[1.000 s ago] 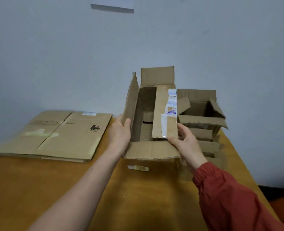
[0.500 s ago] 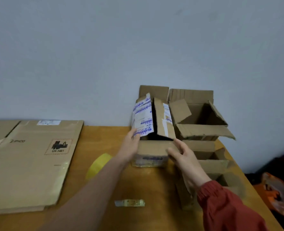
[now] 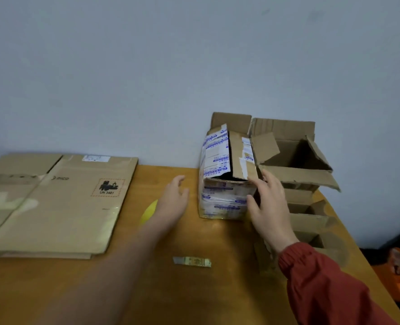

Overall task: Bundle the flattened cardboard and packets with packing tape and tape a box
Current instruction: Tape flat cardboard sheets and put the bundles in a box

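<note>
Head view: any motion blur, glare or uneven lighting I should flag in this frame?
Head view: the left hand and its forearm are smeared by motion, and the right hand is soft-edged. Head view: tape on the flattened cardboard gives pale glare, and the table has a sheen before the printed box. Head view: lighting is flat and shadows are faint.

Box point(image 3: 224, 195) on table point(image 3: 194, 289), top flaps partly up.
Right hand point(image 3: 268, 202) touches its near-right corner, fingers spread; left hand point(image 3: 174, 198) hovers just left, apart.
</note>
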